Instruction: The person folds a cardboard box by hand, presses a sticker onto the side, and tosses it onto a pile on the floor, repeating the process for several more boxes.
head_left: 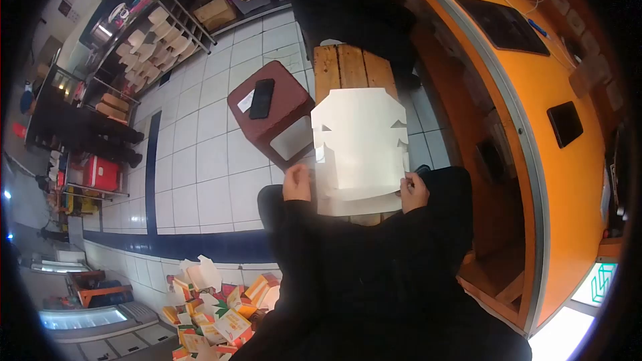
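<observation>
A white cardboard box blank (pixel 359 134) with notched sides and cut corners lies in front of me, its near edge bent up. Beneath it is a wooden plank bench (pixel 348 63). My right hand (pixel 413 192) is closed on the blank's near right edge, fingertips pinching the card. By its near left edge is my left hand (pixel 297 184), fingers curled in; whether they hold anything is hidden. Down to the left is a heap of folded printed food boxes (pixel 221 317), orange, white and red.
A maroon stool (pixel 277 117) bearing a black phone (pixel 261 99) stands left of the bench. To the right runs an orange counter (pixel 528 87) with a tablet (pixel 501 25). A person in dark clothes (pixel 354 3) is beyond the bench; another stands far left near shelves.
</observation>
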The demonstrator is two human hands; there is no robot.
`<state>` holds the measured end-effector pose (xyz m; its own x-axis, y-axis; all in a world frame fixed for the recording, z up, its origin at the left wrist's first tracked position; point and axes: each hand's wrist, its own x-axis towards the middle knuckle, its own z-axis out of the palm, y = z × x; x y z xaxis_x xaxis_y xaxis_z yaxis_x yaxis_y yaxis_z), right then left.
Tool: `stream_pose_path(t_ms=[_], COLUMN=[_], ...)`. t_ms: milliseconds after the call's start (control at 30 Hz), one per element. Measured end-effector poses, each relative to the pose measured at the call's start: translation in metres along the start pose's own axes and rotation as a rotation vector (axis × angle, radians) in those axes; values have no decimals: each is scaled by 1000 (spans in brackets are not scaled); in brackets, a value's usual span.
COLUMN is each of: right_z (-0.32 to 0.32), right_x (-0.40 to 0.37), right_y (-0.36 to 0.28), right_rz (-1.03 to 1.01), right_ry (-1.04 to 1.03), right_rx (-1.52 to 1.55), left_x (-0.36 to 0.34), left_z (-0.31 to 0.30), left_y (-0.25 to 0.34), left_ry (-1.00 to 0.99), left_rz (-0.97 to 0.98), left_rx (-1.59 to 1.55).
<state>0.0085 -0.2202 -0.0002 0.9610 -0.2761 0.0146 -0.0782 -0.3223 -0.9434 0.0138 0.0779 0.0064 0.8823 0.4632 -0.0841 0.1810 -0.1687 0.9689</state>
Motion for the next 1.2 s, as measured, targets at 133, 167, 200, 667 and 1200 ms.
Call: stream_pose_path(t_ms=[133,167,200,667,1200], right_z=[6,6,6,7,52], right_x=[0,0,-1,-26,-67], right_y=[-4,-3,-3,-71,-69], right_rz=[-107,-151,-155,-486,-469], right_ry=[-38,-51,-57,103,-176], right_rx=[-44,-121,-127,-308,-312], left_x=[-2,-10,-16,-19,-34], left_z=[-3,3,5,20,47], left_y=[-22,-10,0,-6,13], left_ry=[-375,-462,-458,-404,-234], left_rz=[-418,-489,-490,-357,-336], left_rx=[-417,-540,-549,-366,-557])
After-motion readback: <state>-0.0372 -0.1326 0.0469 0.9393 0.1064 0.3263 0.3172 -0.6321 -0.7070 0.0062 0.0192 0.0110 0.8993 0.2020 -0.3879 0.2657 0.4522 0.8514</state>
